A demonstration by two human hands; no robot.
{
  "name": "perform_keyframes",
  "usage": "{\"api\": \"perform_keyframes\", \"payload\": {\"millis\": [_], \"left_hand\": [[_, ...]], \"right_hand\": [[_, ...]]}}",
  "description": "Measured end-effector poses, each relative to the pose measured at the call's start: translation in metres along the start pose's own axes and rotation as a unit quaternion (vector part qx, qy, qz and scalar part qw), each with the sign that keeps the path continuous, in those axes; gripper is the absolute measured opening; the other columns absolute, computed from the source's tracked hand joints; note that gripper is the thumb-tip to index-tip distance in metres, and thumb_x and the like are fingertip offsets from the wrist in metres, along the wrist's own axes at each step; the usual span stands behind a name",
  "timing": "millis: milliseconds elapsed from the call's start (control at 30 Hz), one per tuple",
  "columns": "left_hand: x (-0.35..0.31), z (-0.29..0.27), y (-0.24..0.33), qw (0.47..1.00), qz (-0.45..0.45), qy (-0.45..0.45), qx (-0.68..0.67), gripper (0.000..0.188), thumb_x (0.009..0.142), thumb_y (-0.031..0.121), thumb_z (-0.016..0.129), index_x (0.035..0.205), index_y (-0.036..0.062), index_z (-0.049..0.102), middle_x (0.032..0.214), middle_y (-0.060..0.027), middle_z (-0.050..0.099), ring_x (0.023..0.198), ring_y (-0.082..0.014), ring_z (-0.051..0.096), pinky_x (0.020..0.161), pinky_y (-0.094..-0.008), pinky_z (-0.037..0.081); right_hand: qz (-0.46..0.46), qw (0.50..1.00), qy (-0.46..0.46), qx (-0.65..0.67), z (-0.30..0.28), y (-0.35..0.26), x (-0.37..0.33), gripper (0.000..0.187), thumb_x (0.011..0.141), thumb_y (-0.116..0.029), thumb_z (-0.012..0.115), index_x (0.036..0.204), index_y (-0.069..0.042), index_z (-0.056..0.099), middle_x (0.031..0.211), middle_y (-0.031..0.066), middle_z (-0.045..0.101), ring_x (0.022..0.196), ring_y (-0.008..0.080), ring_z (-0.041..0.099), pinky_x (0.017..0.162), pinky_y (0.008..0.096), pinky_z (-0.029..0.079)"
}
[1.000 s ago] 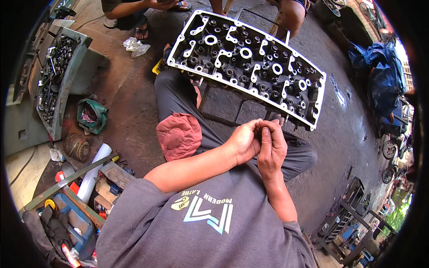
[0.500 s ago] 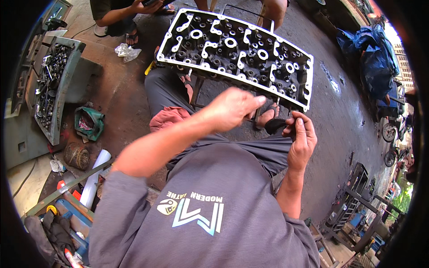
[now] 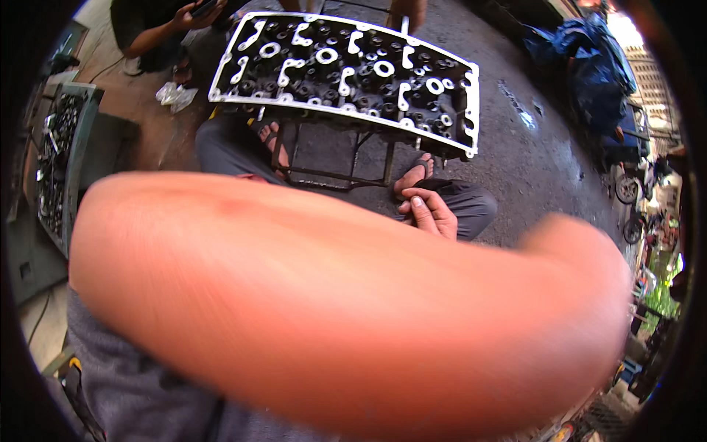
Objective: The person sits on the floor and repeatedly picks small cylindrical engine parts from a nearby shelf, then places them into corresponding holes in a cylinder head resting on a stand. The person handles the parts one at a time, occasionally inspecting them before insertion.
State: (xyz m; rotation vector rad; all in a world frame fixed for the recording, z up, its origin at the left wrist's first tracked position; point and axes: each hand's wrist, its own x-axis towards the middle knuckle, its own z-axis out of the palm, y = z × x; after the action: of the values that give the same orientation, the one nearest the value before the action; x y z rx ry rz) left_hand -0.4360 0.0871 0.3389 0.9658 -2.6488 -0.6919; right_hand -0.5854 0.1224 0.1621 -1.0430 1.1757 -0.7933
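My left forearm (image 3: 317, 295) sweeps across the lower picture, very close and blurred. At its right end my left hand (image 3: 578, 254) is smeared, and its fingers cannot be made out. Behind the forearm, my right hand (image 3: 433, 215) shows only thumb and fingers, pinched together near my right knee. Whatever the pinch holds, if anything, is hidden. In front of me a metal engine cylinder head (image 3: 384, 68) with pale rims, dark recesses and round bores rests on a thin metal stand (image 3: 389, 163). Both hands are apart from it.
A dark metal tray (image 3: 87, 136) of loose metal parts stands at the left. A crumpled clear plastic bag (image 3: 175, 96) lies on the floor. At the far left another person's hands hold a phone (image 3: 204, 9). A blue tarpaulin (image 3: 600, 88) covers something at the right.
My left arm has swung up and rightward, close before the view, now covering my shirt and much of my right arm. The view has shifted, so the cylinder head appears farther left.
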Motion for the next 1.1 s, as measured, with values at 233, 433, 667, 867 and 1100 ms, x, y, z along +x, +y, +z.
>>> {"api": "perform_keyframes", "payload": {"millis": [233, 433, 667, 867, 1100], "left_hand": [[0.001, -0.004, 0.012, 0.997, 0.069, 0.01, 0.035, 0.024, 0.08, 0.023, 0.064, 0.083, 0.0, 0.066, 0.078, -0.0183, 0.064, 0.078, -0.0356, 0.064, 0.069, -0.0429, 0.052], [0.002, 0.0, 0.017, 0.995, 0.091, 0.013, 0.04, 0.023, 0.075, 0.022, 0.069, 0.084, 0.0009, 0.066, 0.081, -0.0169, 0.065, 0.08, -0.0341, 0.064, 0.07, -0.0412, 0.052], [0.006, 0.013, 0.004, 0.995, 0.087, 0.05, 0.024, 0.026, 0.07, 0.02, 0.074, 0.085, 0.0019, 0.066, 0.085, -0.0153, 0.065, 0.083, -0.0324, 0.064, 0.07, -0.0392, 0.052], [-0.027, 0.05, -0.055, 0.942, -0.079, 0.295, -0.139, 0.02, 0.083, 0.011, 0.071, 0.101, 0.0015, 0.071, 0.079, -0.0084, 0.063, 0.069, -0.0192, 0.059, 0.064, -0.0307, 0.048], [-0.039, 0.11, -0.041, 0.877, -0.205, 0.356, -0.249, 0.03, 0.074, 0.008, 0.077, 0.103, 0.0086, 0.071, 0.073, -0.0043, 0.059, 0.061, -0.0151, 0.058, 0.054, -0.0286, 0.047]], "right_hand": [[0.01, 0.997, -0.02, -0.074, 0.005, 0.001, -0.005, 0.019, 0.099, -0.012, 0.051, 0.107, -0.001, 0.064, 0.084, 0.0012, 0.062, 0.07, 0.0049, 0.053, 0.063, 0.0191, 0.045], [-0.002, 0.998, -0.033, -0.056, 0.001, 0.004, -0.004, 0.019, 0.099, -0.012, 0.052, 0.107, 0.0, 0.064, 0.083, 0.0007, 0.062, 0.069, 0.0044, 0.052, 0.063, 0.0186, 0.044], [0.038, 0.999, -0.002, -0.039, 0.003, 0.002, -0.007, 0.021, 0.098, -0.016, 0.053, 0.108, -0.001, 0.064, 0.085, 0.0027, 0.065, 0.072, 0.0077, 0.056, 0.066, 0.0228, 0.047], [0.072, 0.95, -0.065, 0.296, -0.014, -0.025, -0.006, 0.043, 0.102, -0.03, 0.041, 0.133, -0.001, 0.047, 0.115, 0.0169, 0.064, 0.096, 0.0244, 0.067, 0.078, 0.0325, 0.054], [0.047, 0.902, -0.083, 0.422, 0.002, -0.061, -0.002, 0.045, 0.103, -0.028, 0.037, 0.138, -0.001, 0.042, 0.131, 0.0197, 0.055, 0.112, 0.0279, 0.061, 0.091, 0.0385, 0.052]]}}
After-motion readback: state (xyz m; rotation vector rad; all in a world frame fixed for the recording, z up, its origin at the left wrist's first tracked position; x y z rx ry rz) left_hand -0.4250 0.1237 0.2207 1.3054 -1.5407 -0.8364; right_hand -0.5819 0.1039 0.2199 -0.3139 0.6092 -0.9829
